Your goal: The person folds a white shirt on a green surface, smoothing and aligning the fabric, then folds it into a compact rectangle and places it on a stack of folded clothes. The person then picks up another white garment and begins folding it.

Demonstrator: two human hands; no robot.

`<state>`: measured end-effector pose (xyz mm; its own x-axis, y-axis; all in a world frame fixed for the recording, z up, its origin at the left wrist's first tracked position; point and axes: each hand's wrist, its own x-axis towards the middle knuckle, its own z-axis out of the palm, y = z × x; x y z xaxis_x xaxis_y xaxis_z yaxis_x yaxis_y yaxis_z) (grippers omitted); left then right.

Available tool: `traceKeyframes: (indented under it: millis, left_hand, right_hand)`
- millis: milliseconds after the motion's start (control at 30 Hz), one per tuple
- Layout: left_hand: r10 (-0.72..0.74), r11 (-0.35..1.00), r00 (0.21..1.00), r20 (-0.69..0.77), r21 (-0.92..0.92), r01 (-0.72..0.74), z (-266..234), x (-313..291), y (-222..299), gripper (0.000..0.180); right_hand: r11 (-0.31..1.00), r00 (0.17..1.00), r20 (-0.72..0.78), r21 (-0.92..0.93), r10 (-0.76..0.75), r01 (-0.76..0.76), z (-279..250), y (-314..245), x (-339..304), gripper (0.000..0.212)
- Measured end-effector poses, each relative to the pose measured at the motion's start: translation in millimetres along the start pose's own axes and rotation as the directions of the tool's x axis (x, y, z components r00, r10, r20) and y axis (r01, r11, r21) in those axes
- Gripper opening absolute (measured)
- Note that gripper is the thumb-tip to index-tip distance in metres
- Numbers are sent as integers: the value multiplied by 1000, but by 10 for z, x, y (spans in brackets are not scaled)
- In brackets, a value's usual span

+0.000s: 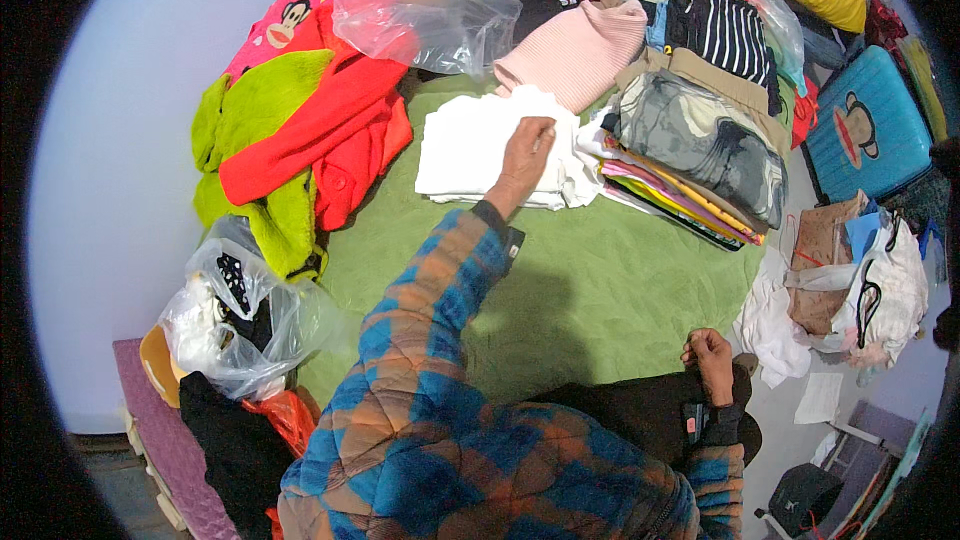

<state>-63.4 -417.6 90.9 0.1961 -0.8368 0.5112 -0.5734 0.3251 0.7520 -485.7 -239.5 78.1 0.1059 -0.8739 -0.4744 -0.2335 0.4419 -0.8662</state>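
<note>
My left hand (524, 158) rests on a stack of white folded garments (455, 152) in the middle of the bed. Its fingers are curled against the cloth of the top garment. Over my right thigh, near the bed's edge, is my right hand (711, 364), with bent fingers drawn together and nothing visible in them. Just beyond the white stack lies a pale pink ribbed knit garment (572, 52). Close on its right stands a pile of folded clothes, topped by grey patterned fabric (690, 135) and a striped black-and-white piece (728, 35).
Red (320, 145) and lime-green (262, 90) fuzzy clothes heap at the left, beside a clear plastic bag (425, 15). Another stuffed bag (235, 315) sits nearer. A blue suitcase (868, 125) stands on the right; a filled bag (880, 290) lies below it. Green bedding (640, 290) covers the bed.
</note>
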Motion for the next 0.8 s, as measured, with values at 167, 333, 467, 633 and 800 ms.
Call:
traceKeyframes:
  millis: [167, 333, 467, 633, 800]
  left_hand:
    - [138, 899, 971, -197, 436, -39, -513, -87, -121, 23]
    - [-144, 679, 986, 90, 733, 32, -576, -320, -431, 44]
    - [-259, 698, 930, 262, 716, -7, -656, -237, -542, 51]
    - [-88, 841, 979, 181, 540, -24, -901, -378, -397, 38]
    - [68, 747, 998, 16, 662, -62, -1304, -1422, -257, 39]
  right_hand:
    - [995, 1000, 28, 101, -2, -1, -25, 47, -17, 19]
    - [997, 999, 30, 79, 12, -15, -11, 16, -1, 19]
    - [997, 999, 17, 66, 45, -46, -61, 57, 20, 17]
    - [965, 981, -80, -211, -175, 155, -309, 281, 225, 16]
    - [763, 938, -118, -618, -326, 188, -831, 490, 290, 20]
